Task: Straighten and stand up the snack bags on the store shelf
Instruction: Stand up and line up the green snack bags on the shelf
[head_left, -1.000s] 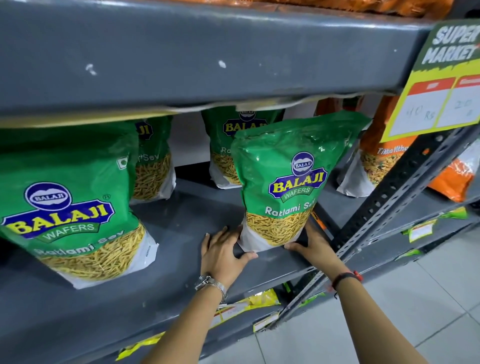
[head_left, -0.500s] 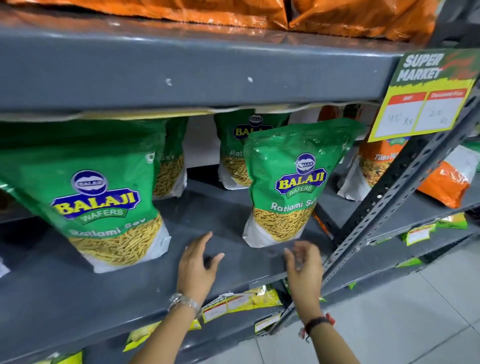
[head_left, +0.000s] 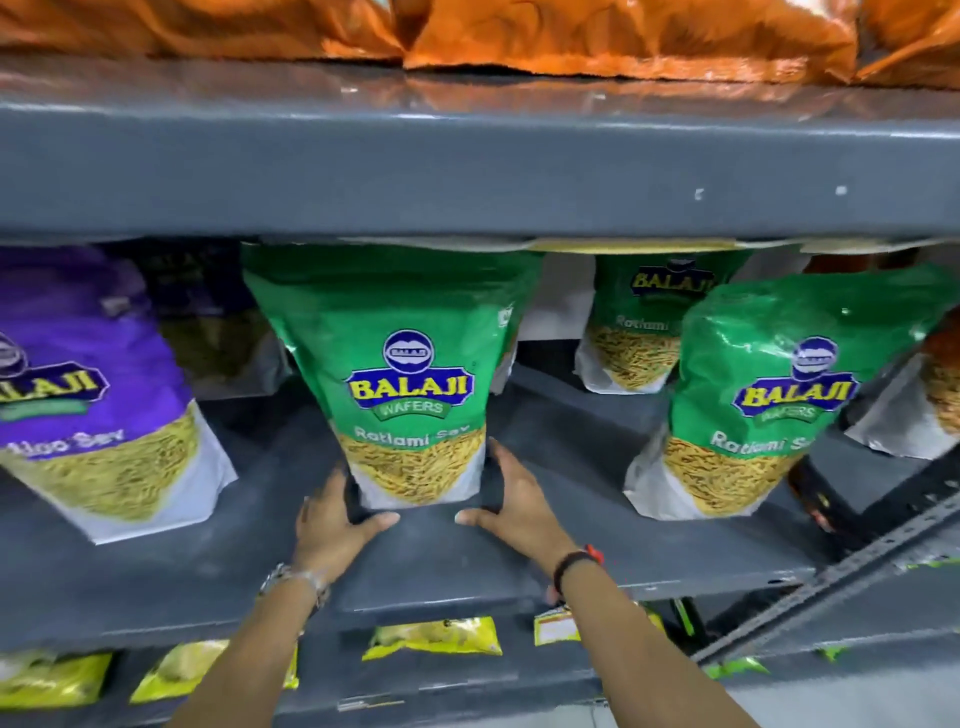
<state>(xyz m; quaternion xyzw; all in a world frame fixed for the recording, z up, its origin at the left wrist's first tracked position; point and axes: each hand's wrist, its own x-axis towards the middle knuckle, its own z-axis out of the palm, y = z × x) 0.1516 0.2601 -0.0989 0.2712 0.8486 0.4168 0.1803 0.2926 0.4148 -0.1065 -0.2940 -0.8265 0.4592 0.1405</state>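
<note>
Plainly both hands are on the middle green bag (head_left: 410, 384), which stands on the grey shelf (head_left: 426, 566) a little back from its front edge, roughly midway along the stretch in view; the left hand (head_left: 332, 525) is spread open against the bag's lower left side with its thumb pointing in under the base, and the right hand (head_left: 511, 499) is spread open against the lower right side, thumb likewise turned inward, so the bag is cupped between two flat palms rather than pinched. I take that hold to be for squaring the base and keeping the front label facing out while the bag is stood straight, since a soft pouch like this would crumple if squeezed higher up. Its top reaches right up to the underside of the upper shelf (head_left: 467, 171), so there is almost no room to lift; sliding along the shelf looks the easier way. To its left a purple bag (head_left: 98, 395) leans, with bare shelf between the two, and to its right another green bag (head_left: 769, 395) stands near the shelf's front edge, again with an open gap. Behind that gap a third green bag (head_left: 654, 322) sits towards the back edge. Bare shelf also lies in front of the held bag, where the wrists cross the front edge. Orange bags (head_left: 623, 36) line the shelf above
</note>
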